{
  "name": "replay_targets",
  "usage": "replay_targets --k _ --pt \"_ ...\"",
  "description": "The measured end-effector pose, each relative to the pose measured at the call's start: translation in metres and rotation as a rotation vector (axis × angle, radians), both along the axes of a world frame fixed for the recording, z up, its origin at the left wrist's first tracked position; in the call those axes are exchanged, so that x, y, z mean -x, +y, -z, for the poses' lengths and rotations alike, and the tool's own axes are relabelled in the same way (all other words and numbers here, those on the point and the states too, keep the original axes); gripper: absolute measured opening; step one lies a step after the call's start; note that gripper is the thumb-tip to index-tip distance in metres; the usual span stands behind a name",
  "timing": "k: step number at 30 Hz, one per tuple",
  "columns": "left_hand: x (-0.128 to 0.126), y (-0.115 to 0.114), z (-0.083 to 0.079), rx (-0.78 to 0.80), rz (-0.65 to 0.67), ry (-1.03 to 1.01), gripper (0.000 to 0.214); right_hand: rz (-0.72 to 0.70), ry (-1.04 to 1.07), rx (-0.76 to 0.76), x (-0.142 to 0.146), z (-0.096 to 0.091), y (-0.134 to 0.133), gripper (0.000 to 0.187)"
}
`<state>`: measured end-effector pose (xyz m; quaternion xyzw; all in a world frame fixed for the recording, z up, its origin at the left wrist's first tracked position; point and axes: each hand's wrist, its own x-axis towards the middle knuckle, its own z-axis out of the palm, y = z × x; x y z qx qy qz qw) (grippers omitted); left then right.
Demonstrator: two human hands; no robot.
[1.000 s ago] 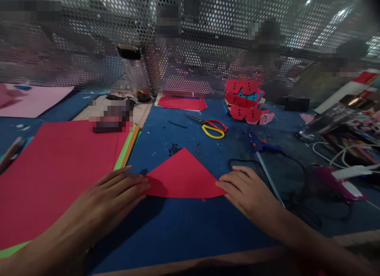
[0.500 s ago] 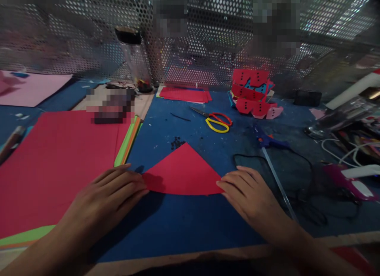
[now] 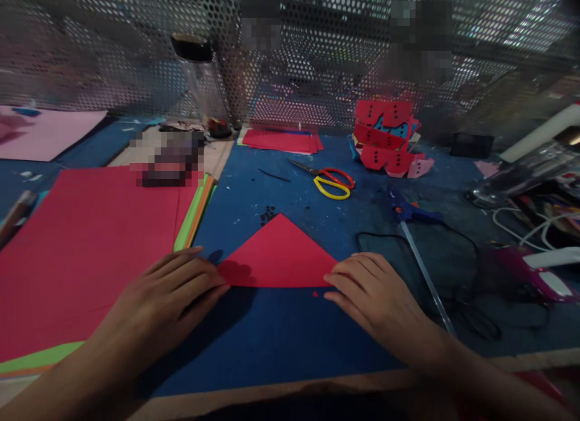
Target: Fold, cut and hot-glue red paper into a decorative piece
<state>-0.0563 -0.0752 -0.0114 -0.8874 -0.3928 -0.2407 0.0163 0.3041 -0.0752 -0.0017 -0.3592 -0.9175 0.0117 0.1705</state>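
Note:
A red sheet of paper (image 3: 280, 255), shaped like a wide wedge with its point away from me, lies in front of me on the blue tabletop. At its left corner my left hand (image 3: 181, 288) is closed, thumb and fingertips together on the paper. My right hand (image 3: 374, 291) has its fingertips on the right corner, the thumb slightly apart below the paper's near edge. A tiny red paper scrap (image 3: 315, 294) lies near my right thumb. Small black dots (image 3: 267, 214) are scattered by the wedge's tip. Scissors (image 3: 326, 178) with red and yellow handles lie beyond it.
Large red sheets (image 3: 104, 246) are stacked at left, beside my left hand. A blue glue gun (image 3: 410, 208) with its glue stick and cable lies at right. Farther back are cut red strips (image 3: 281, 141), a clear jar (image 3: 203, 89) and dotted red pieces (image 3: 389, 137).
The paper's near edge now looks straighter and flatter than its earlier curve. The tiny red scrap shows apart from that edge, and my right thumb has come off the paper.

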Motion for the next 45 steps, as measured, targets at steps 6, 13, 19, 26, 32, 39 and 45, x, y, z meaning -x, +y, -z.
replay_targets --k 6,13,19,26,32,39,45 --pt "0.000 0.004 -0.003 -0.005 -0.007 0.008 0.015 -0.068 -0.034 0.004 0.004 -0.002 0.009 0.015" --pt "-0.003 0.020 -0.008 -0.039 0.010 0.041 0.012 -0.012 -0.071 -0.033 0.005 -0.001 0.020 0.017" --pt "-0.005 0.031 -0.005 -0.060 0.017 0.099 0.013 0.023 -0.083 -0.009 0.006 0.001 0.024 0.018" --pt "-0.018 0.037 -0.005 0.076 0.112 0.108 0.013 0.051 -0.070 0.067 0.013 -0.003 0.025 0.017" --pt "-0.018 0.039 0.001 0.038 0.142 0.080 0.015 0.072 -0.002 0.088 0.011 0.002 0.022 0.019" --pt "-0.024 0.033 -0.002 -0.081 0.179 0.062 0.013 0.005 0.033 0.012 0.014 0.000 0.022 0.016" --pt "-0.027 0.027 0.000 -0.050 0.161 0.057 0.014 0.004 0.057 0.047 0.014 0.003 0.023 0.017"
